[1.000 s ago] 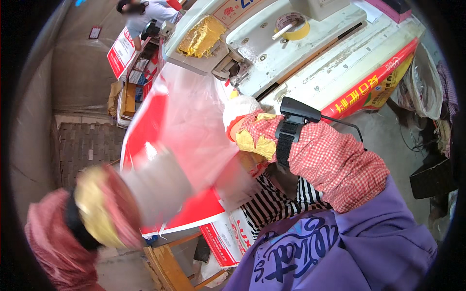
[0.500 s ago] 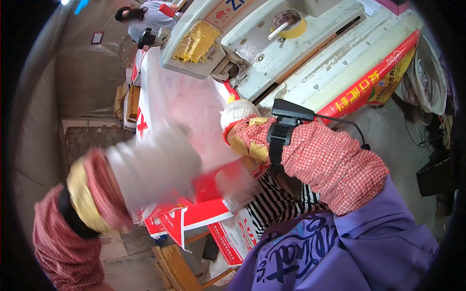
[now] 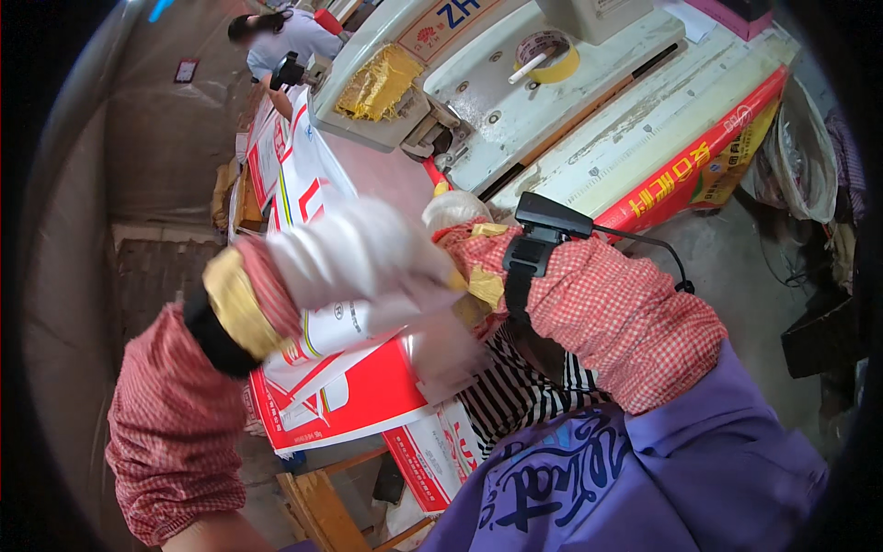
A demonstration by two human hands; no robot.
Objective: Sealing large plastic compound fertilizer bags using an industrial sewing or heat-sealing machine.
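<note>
My left hand (image 3: 377, 253), in a white glove and smeared by motion, reaches across a red-and-white printed woven sack (image 3: 359, 400). Its fingers are too blurred to read, and whether it grips the sack cannot be told. My right hand (image 3: 455, 210), also gloved in white, is beside the sack's edge, just below the head of a grey industrial sewing machine (image 3: 368, 115). My own wrist and sleeve hide most of its fingers. A pale pinkish sheet (image 3: 391, 179) lies between the printed sack and the machine. Yellow cloth is fixed on the machine head.
A roll of yellow tape (image 3: 559, 66) with a white stick sits on the machine bed. The worn white table (image 3: 635, 138) has a red-and-yellow printed strip along its edge. Behind the machine is another person (image 3: 294, 41). A wooden frame (image 3: 322, 506) stands low in front.
My left hand has swept right and slightly up, towards my right hand. More of the sack's printed face shows where the pale sheet was. My right hand has barely moved.
</note>
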